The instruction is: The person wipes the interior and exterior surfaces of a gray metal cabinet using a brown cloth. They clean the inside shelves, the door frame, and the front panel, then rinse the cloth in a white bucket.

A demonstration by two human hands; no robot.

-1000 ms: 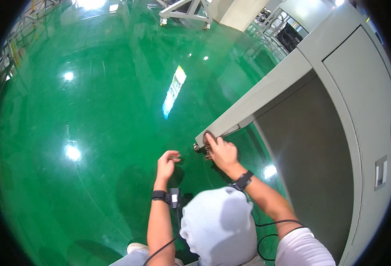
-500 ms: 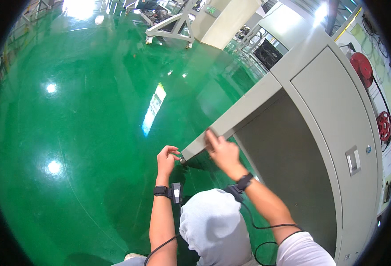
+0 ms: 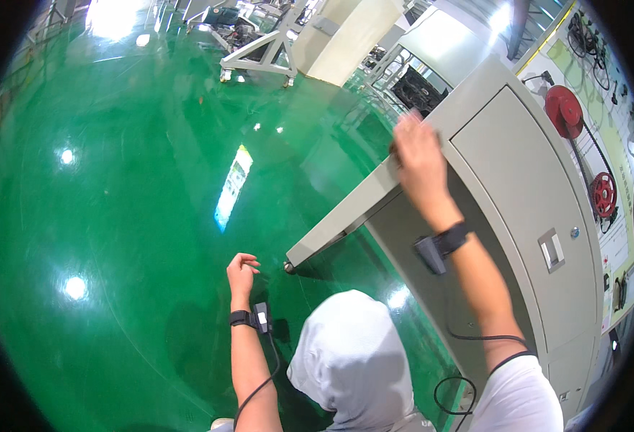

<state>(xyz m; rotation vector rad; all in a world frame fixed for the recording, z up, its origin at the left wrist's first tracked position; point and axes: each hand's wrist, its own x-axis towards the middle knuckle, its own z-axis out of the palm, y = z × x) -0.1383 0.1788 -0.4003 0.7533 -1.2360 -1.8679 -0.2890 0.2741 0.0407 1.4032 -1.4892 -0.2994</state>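
A grey metal cabinet (image 3: 526,187) stands at the right, its door (image 3: 346,216) swung out over the green floor. My right hand (image 3: 416,160) is raised and blurred, laid over the door's top edge close to the cabinet body. My left hand (image 3: 241,272) hangs lower, fingers curled in with nothing visible in them, a short way left of the door's lower corner (image 3: 289,265) and not touching it. Both wrists carry black bands with small devices. My white hood (image 3: 349,360) hides what lies directly below.
The glossy green floor (image 3: 115,216) reflects ceiling lights. A metal frame on castors (image 3: 259,61) and a beige pillar (image 3: 338,36) stand at the back. Red hose reels (image 3: 565,108) hang on the wall behind the cabinet. A black cable (image 3: 461,381) loops by my right side.
My right hand has left the door's lower corner and risen along the top edge toward the cabinet. My left hand has come off the corner. The view has tilted upward.
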